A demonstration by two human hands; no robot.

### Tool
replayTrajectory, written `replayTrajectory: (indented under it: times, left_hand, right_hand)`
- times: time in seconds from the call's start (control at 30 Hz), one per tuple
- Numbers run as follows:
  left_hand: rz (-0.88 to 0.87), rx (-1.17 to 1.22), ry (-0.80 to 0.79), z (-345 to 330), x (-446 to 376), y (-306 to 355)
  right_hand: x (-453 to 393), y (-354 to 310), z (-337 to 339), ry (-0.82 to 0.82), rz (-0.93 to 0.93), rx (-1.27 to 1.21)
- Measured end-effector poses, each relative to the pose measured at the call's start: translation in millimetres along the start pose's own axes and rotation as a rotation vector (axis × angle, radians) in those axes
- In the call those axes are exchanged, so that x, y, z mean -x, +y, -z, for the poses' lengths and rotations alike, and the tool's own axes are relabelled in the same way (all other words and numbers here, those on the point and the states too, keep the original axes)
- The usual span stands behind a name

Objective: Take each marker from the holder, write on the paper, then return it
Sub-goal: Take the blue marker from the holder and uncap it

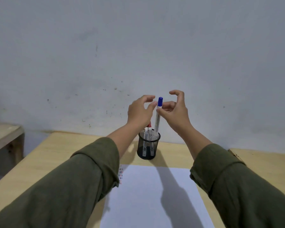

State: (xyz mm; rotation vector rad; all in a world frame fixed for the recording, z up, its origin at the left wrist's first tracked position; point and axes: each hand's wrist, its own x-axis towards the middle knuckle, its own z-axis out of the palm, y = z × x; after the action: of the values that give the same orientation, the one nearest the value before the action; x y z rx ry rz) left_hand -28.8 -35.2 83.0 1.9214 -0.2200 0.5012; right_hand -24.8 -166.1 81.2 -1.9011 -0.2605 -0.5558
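Observation:
A black mesh holder (148, 146) stands on the wooden table behind the white paper (155, 198). A white marker with a blue cap (158, 117) is upright, its lower end inside the holder's mouth. My right hand (174, 111) pinches it just below the cap with thumb and fingers. My left hand (139, 111) hovers just left of the cap, fingers spread and curled, holding nothing. Two more markers (148, 137) stand in the holder, one with a red cap partly hidden behind my left wrist. Short red, blue and dark strokes (120, 173) mark the paper's left edge.
The table (59, 150) runs to a grey wall at the back. A second wooden surface (263, 160) adjoins on the right, and a low wooden bench (3, 135) stands at the left. My green sleeves cover both lower corners.

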Motion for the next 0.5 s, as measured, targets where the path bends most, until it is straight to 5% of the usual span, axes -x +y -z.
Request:
replayTrajectory:
  times: [0.5]
  left_hand:
    - [0.018, 0.044, -0.025, 51.6, 58.0, 16.2]
  right_hand:
    - [67.3, -40.9, 2.0, -0.203, 0.005, 0.079]
